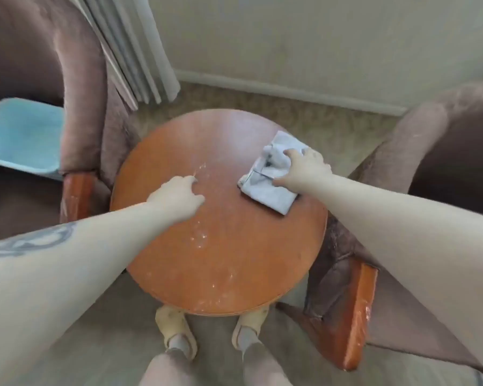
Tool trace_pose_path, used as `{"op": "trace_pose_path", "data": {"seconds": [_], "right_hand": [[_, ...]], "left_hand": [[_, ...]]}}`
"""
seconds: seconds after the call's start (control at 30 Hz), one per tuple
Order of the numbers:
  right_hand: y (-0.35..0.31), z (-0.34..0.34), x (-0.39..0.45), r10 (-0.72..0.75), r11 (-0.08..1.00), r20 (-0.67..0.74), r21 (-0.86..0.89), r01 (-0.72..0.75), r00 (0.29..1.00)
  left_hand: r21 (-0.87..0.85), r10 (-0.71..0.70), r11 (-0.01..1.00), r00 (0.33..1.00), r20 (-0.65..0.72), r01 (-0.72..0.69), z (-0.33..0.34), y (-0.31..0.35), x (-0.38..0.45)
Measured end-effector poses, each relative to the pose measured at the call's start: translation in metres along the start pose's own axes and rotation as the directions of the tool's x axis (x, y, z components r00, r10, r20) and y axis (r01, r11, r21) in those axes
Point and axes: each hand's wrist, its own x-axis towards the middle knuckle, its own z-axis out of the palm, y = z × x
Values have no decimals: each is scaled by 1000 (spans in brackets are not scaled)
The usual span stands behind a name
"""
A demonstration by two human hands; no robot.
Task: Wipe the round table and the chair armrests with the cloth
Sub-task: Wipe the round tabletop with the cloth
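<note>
A round orange-brown wooden table (221, 260) stands right below me, with pale smears across its middle. A folded grey cloth (268, 179) lies on its right far part. My right hand (301, 169) lies on the cloth's right side, fingers curled into the fabric. My left hand (179, 197) hovers low over the table's left part with fingers loosely curled, holding nothing. A brown armchair stands on each side, the left one with a wooden armrest end (77, 196) and the right one with a wooden armrest end (357, 313).
A light blue tray-like object (23, 137) lies on the left chair's seat. A curtain (129, 48) hangs behind the left chair, with the wall and baseboard (290, 90) beyond. My feet (176, 332) stand on the carpet under the table's near edge.
</note>
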Motion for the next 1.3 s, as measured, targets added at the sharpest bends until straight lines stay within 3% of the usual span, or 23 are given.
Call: {"op": "trace_pose_path", "data": {"seconds": [0.1,0.2,0.3,0.37,0.43,0.47,0.53,0.57,0.6,0.63,0.7,0.77,0.8,0.87,0.93,0.97,1.0,1.07,1.13,1.17,1.2,1.27,1.3], "right_hand": [[10,35,46,79,996,48,36,-80,996],[7,72,81,130,982,100,125,-142,986],[-9,106,96,234,939,-60,271,-210,970],[-28,126,83,239,959,-216,205,-195,947],[-32,151,56,38,994,-341,106,-2,939],[-25,160,37,-151,985,-349,31,172,925],[15,166,11,-598,801,-266,-185,569,756],[42,158,7,-734,677,-197,-281,680,650],[61,150,9,-749,657,-170,-307,688,640],[69,142,14,-647,761,-226,-244,601,728],[46,141,18,-212,974,-352,-4,225,912],[-19,166,-2,137,984,-335,153,-90,932],[-47,182,-21,166,980,-312,162,-119,935],[-71,209,-65,-50,994,-341,72,79,939],[-49,221,-95,-363,932,-336,-121,342,869],[-35,222,-95,-410,910,-328,-206,358,851],[-26,219,-89,-372,923,-322,-230,310,870],[-38,211,-69,-22,999,-333,-54,4,943],[-90,219,-63,294,952,-278,175,-252,915],[-114,228,-70,313,943,-294,207,-260,903],[-132,240,-82,241,963,-328,200,-182,913],[-129,261,-115,-104,984,-330,104,146,938],[-108,265,-128,-263,959,-313,21,283,913]], "left_hand": [[88,-78,993,997,27,75,49,-26,22],[-21,-168,986,985,-48,167,88,-55,20],[-189,-204,967,966,-159,173,111,-78,0],[-294,-221,942,959,-180,162,124,-88,-17],[-361,-237,919,953,-190,156,130,-97,-31],[-390,-248,908,948,-198,156,132,-101,-34],[-430,-269,889,938,-219,155,132,-108,-38],[-447,-276,882,933,-232,150,129,-111,-39],[-463,-281,875,926,-251,139,127,-114,-39],[-479,-284,868,920,-269,128,123,-117,-38],[-498,-275,862,915,-296,98,118,-119,-34],[-481,-233,875,920,-314,58,115,-121,-27],[-462,-212,886,924,-317,45,114,-121,-23],[-401,-170,915,937,-307,35,111,-124,-18],[-292,-106,956,953,-283,19,108,-130,-13],[-227,-63,974,960,-273,-1,107,-135,-10],[-165,-21,986,964,-265,-24,108,-140,-7],[-76,39,995,970,-241,-59,111,-147,0],[-18,56,998,971,-232,-62,115,-151,8],[9,53,999,972,-230,-52,118,-151,12],[40,51,998,972,-228,-43,120,-153,15],[111,72,993,972,-222,-48,124,-156,19],[144,87,988,974,-209,-57,125,-159,21]]}}
